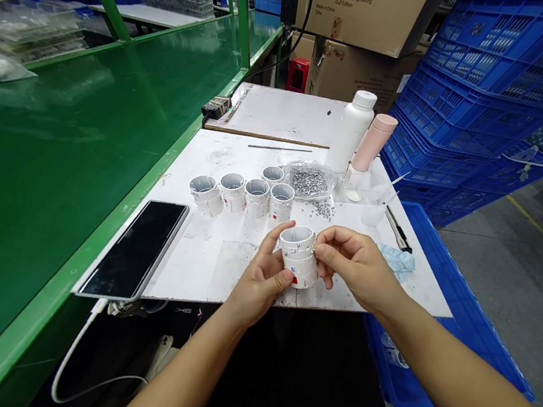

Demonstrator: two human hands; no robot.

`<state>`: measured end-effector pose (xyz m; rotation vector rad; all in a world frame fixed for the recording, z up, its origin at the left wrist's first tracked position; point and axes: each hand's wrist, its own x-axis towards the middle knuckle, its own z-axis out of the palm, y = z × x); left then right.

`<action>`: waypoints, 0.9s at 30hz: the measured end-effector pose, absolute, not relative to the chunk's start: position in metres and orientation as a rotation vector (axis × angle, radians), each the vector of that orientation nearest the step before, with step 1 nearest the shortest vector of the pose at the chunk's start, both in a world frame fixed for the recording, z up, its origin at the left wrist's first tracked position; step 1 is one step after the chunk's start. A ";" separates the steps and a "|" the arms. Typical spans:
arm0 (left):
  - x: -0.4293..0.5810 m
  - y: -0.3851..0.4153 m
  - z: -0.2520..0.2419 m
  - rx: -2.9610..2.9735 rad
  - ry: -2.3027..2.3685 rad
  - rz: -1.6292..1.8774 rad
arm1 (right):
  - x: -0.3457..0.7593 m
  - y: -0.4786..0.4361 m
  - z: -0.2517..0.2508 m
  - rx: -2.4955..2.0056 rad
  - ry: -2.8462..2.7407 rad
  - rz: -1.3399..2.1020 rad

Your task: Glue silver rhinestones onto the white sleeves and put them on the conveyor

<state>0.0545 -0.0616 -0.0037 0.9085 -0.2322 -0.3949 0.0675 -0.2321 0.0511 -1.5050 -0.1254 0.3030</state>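
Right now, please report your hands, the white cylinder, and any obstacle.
Left hand holds white cylinder. Right hand at its upper side. Nothing in the way; silvery bits beyond.

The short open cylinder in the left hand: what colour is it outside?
The cylinder is white, with small red and blue marks, best seen in the head view.

The upper carton point(359, 14) behind the worktable point(193, 256) reads "Hornby Part No. : HK118F", "Description: Porsche 917K - J W Automotive Engineering - Gulf Edition", "Made in China" and "C/No."; its top line is cut off. A dark surface point(183, 319) below the worktable's front edge reads "CHE".
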 end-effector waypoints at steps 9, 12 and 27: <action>0.055 -0.063 -0.009 0.933 -0.368 -0.301 | 0.064 -0.231 0.053 -1.465 -0.098 0.289; 0.054 -0.064 -0.010 0.968 -0.386 -0.266 | 0.064 -0.232 0.053 -1.435 -0.089 0.308; 0.055 -0.065 -0.012 1.079 -0.455 -0.193 | 0.063 -0.233 0.047 -1.383 -0.047 0.319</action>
